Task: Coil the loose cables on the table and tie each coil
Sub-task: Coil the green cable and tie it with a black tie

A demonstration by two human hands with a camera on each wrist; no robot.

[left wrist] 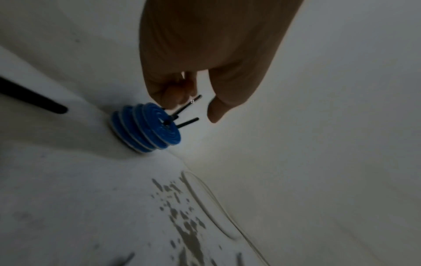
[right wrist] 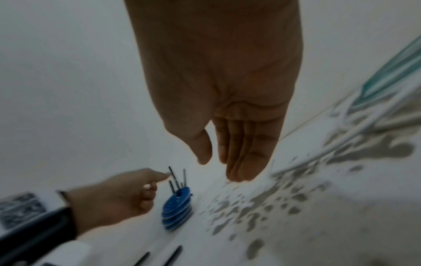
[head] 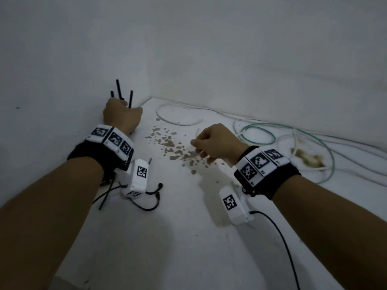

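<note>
left hand (left wrist: 182, 86) pinched black ties (left wrist: 185, 106) standing in a blue holder (left wrist: 145, 127) at the table (head: 188, 237) corner. right hand (right wrist: 227, 108) hovered mid-table — fingers (right wrist: 246, 153) straight, holding nothing. loose cables (head: 293, 132) lay to its right — uncoiled.

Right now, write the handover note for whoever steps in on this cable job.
Left hand: at the far left corner of the table, fingers pinching one of the black ties that stand in the blue holder.
Right hand: free, holding nothing, fingers loosely bent above the stained middle of the table.
Cables: white cable in a loose loop at the back; green cable and more white ones tangled at the right.
More ties lie loose under the left wrist.
Done: no coil tied that I can see.
Left: pull a tie, coil each cable, tie each coil.
</note>
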